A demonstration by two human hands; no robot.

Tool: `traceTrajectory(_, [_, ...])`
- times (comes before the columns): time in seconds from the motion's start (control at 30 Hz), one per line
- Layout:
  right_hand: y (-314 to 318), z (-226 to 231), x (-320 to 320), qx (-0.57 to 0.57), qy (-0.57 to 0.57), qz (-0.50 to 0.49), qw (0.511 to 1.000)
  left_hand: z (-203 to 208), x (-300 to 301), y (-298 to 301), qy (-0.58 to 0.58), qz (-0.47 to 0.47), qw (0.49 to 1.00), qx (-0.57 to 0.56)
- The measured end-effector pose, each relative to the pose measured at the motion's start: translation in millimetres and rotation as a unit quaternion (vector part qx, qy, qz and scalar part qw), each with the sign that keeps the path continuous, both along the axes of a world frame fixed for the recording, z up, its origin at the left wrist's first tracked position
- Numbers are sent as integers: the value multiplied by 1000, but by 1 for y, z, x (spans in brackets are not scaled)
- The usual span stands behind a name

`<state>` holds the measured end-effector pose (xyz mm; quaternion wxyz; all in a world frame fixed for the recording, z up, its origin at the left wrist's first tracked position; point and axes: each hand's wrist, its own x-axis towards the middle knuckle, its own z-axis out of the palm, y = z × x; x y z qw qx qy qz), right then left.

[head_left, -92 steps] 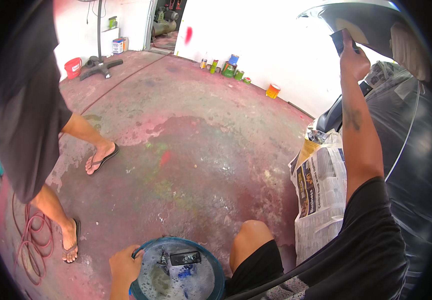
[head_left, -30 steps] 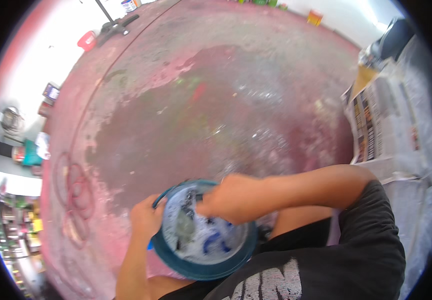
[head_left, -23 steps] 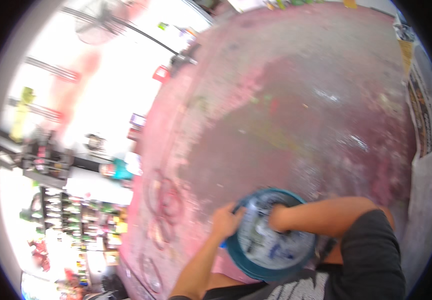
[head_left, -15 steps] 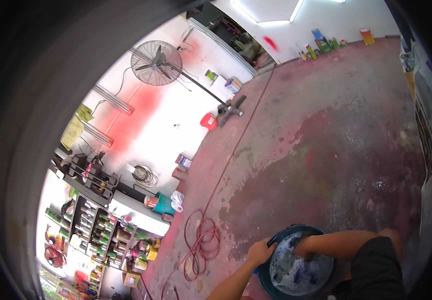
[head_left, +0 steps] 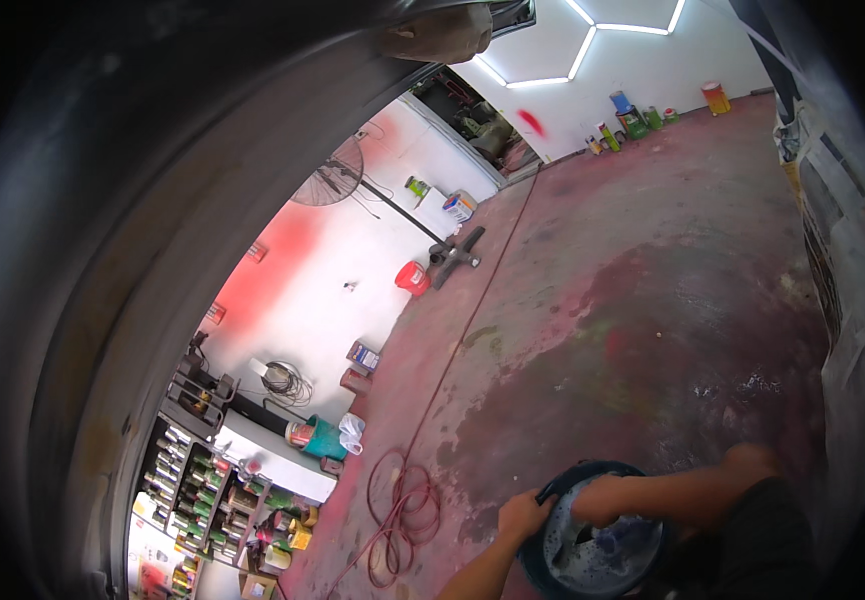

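The bucket [head_left: 541, 572] is gripped on its left by the left hand [head_left: 525, 515]; right hand [head_left: 598, 502] is held inside by the suds [head_left: 575, 572], fingers' state can't be told tbh.

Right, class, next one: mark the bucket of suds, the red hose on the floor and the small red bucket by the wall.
Bucket of suds [head_left: 532, 556]: head view, on its left side.
Red hose [head_left: 401, 503]: head view, among its coiled loops.
Small red bucket [head_left: 413, 279]: head view, middle of its side.
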<state>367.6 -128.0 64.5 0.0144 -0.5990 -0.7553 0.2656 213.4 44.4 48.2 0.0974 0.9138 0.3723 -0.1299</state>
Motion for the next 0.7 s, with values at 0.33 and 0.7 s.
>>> traceTrajectory(0.33, [10, 42, 56, 21, 650, -293, 701, -52, -47, 35, -157, 28, 985, -72])
traceTrajectory(0.7, [53, 380, 115, 851, 314, -364, 211, -36, -56, 14, -173, 53, 982, -51])
